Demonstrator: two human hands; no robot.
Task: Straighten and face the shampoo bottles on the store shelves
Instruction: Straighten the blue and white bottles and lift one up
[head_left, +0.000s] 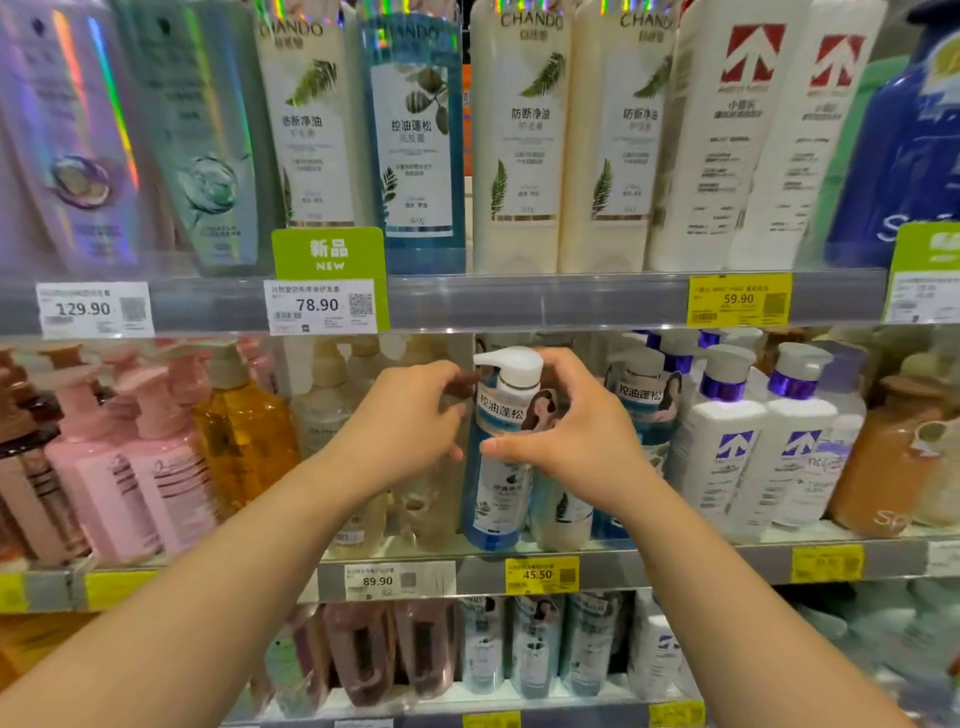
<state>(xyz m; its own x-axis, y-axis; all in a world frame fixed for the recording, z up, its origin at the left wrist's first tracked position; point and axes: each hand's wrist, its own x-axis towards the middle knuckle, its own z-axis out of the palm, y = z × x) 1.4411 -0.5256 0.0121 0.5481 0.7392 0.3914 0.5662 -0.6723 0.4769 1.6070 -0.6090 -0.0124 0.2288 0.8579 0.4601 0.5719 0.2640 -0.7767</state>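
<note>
A shop, the hair-care aisle of a supermarket or drugstore. Three tiers of shelving packed front to back with CHANDO shampoo bottles (415, 135) across the top and pump bottles (156, 457) at middle left. Clear price rail (519, 301) along the shelf edge, carrying a white price tag (319, 306) reading 78.90, yellow price tags (738, 300) at right and lower centre, and a green "NEW" sign (328, 253).
</note>
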